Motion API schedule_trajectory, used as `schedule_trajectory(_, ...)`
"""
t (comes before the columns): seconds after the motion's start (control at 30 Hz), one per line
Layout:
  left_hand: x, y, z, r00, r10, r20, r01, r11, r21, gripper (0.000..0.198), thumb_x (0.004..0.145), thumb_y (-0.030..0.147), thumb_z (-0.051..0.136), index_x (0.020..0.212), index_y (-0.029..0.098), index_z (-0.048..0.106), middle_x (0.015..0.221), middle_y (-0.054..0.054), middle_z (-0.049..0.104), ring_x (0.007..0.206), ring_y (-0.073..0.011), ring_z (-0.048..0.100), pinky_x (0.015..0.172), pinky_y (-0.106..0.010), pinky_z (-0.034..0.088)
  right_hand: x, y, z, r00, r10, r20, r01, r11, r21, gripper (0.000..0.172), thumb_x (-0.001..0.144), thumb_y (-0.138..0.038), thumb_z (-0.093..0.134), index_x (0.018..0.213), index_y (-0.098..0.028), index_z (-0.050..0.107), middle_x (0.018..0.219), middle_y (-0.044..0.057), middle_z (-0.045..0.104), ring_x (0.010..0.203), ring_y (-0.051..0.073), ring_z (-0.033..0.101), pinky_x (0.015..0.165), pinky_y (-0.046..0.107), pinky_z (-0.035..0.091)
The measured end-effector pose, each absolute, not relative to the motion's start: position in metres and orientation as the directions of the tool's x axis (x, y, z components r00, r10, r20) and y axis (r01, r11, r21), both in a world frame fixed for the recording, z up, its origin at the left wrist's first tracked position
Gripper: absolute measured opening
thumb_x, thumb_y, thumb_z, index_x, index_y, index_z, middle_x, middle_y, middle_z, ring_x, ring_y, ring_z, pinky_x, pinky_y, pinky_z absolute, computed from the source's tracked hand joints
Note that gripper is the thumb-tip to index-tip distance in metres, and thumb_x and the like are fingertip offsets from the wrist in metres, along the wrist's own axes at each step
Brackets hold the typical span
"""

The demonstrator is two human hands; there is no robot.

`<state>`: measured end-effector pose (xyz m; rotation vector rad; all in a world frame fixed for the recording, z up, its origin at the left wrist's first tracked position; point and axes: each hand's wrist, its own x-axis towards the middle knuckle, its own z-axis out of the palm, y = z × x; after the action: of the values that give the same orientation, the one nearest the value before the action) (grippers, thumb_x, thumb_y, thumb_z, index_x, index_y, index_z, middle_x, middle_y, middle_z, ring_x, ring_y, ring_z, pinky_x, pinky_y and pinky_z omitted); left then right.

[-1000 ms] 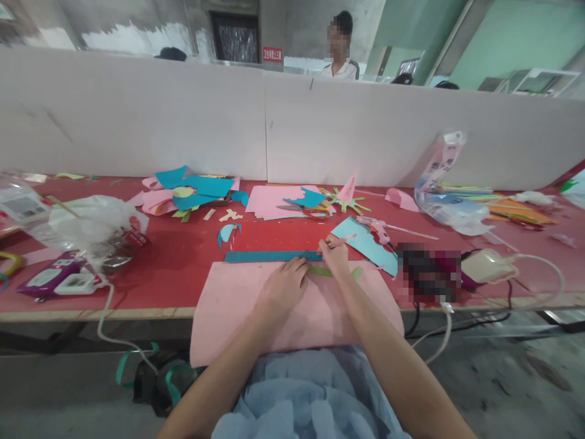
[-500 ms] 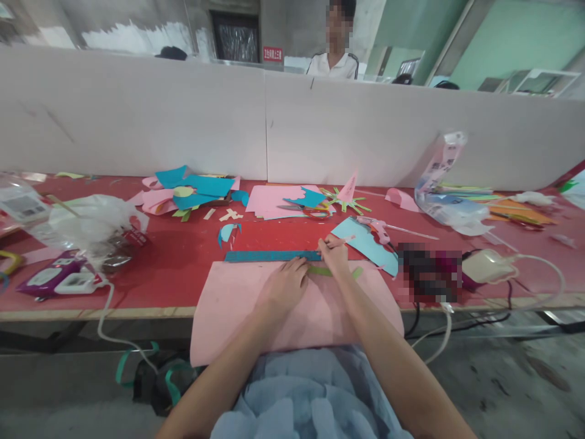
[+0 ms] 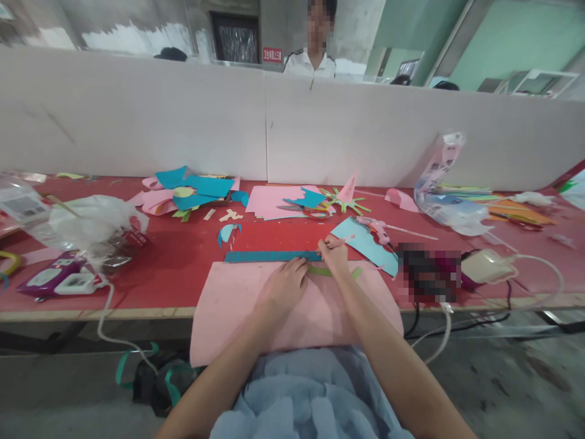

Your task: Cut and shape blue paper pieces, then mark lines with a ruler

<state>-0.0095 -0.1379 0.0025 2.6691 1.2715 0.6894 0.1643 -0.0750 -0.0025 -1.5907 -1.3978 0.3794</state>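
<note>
A large pink sheet [image 3: 237, 311] lies over the table's front edge and droops toward my lap. Along its far edge runs a long, straight blue strip shaped like a ruler [image 3: 260, 256]. My left hand [image 3: 287, 280] rests flat on the pink sheet, fingertips at the strip's near edge. At the strip's right end, my right hand [image 3: 334, 256] is closed around a slim pinkish pen [image 3: 346, 239]; its tip is hidden by the fingers. Between and beside the hands lies a narrow green paper strip [image 3: 321, 271].
Scissors [image 3: 311, 211] lie on pink sheets behind the hands. A pink glue gun [image 3: 378, 231] rests by light-blue paper [image 3: 365, 241]. Blue and pink scraps [image 3: 201, 189], a plastic bag [image 3: 91, 222] and a purple device [image 3: 59, 277] are left. A white partition [image 3: 183, 116] stands behind; cables hang right.
Both hands, the pen and the blue strip look the same as before. Beyond the partition, a person in a white shirt has shifted to the left.
</note>
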Motion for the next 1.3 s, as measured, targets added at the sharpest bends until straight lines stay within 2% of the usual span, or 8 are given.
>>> schedule_trajectory(0.2,-0.009,-0.1376,0.0017,0.543,0.767,0.342,0.716,-0.636,0.289,0.035,0.091,0.016,0.04,0.122,0.015,0.055,0.134,-0.008,0.053,0.126,-0.02,0.046,0.109,-0.037,0.035,0.1642,-0.0753,-0.0028,0.318,0.885,0.339,0.58,0.102,-0.809,0.024,0.074,-0.035,0.048,0.055,-0.023,0.041,0.049,-0.002,0.057,0.053,0.015,0.06,0.052,0.022,0.041)
schedule_trajectory(0.4,-0.0094,-0.1382,0.0036,0.54,0.769,0.343,0.712,-0.634,0.301,0.034,0.09,0.016,0.043,0.122,0.014,0.056,0.133,-0.007,0.054,0.125,-0.0202,0.046,0.109,-0.035,0.035,0.1654,-0.0745,-0.0049,0.362,0.881,0.304,0.488,0.099,-0.867,0.024,0.076,-0.037,0.048,0.058,-0.023,0.041,0.047,-0.004,0.054,0.05,0.015,0.061,0.048,0.021,0.042)
schedule_trajectory(0.53,-0.0093,-0.1383,0.0047,0.549,0.766,0.334,0.708,-0.639,0.301,0.035,0.09,0.016,0.042,0.122,0.014,0.056,0.133,-0.007,0.054,0.126,-0.0203,0.046,0.108,-0.035,0.035,0.1665,-0.0735,-0.0067,0.343,0.887,0.309,0.509,0.101,-0.855,0.028,0.078,-0.041,0.048,0.057,-0.024,0.041,0.047,-0.004,0.055,0.051,0.015,0.062,0.049,0.021,0.043)
schedule_trajectory(0.7,-0.009,-0.1376,0.0024,0.542,0.768,0.342,0.71,-0.636,0.302,0.035,0.091,0.016,0.041,0.122,0.015,0.056,0.134,-0.008,0.053,0.126,-0.0201,0.045,0.109,-0.036,0.035,0.168,-0.0719,-0.0085,0.344,0.88,0.326,0.579,0.074,-0.812,0.024,0.075,-0.035,0.049,0.056,-0.024,0.039,0.049,-0.003,0.058,0.055,0.016,0.062,0.05,0.021,0.043)
schedule_trajectory(1.0,-0.01,-0.1372,0.0013,0.551,0.756,0.354,0.702,-0.649,0.293,0.034,0.091,0.017,0.04,0.122,0.015,0.056,0.133,-0.008,0.054,0.126,-0.0199,0.045,0.108,-0.036,0.035,0.1675,-0.0721,-0.0086,0.353,0.88,0.317,0.552,0.078,-0.83,0.023,0.074,-0.035,0.049,0.055,-0.024,0.041,0.045,-0.004,0.053,0.054,0.016,0.063,0.05,0.021,0.043)
schedule_trajectory(1.3,-0.008,-0.1381,0.0041,0.542,0.772,0.332,0.714,-0.632,0.303,0.035,0.091,0.016,0.039,0.122,0.016,0.056,0.134,-0.008,0.053,0.127,-0.0197,0.045,0.108,-0.037,0.035,0.1669,-0.0725,-0.0077,0.364,0.877,0.313,0.545,0.072,-0.836,0.021,0.076,-0.035,0.047,0.059,-0.024,0.043,0.05,-0.004,0.055,0.052,0.015,0.062,0.048,0.02,0.042)
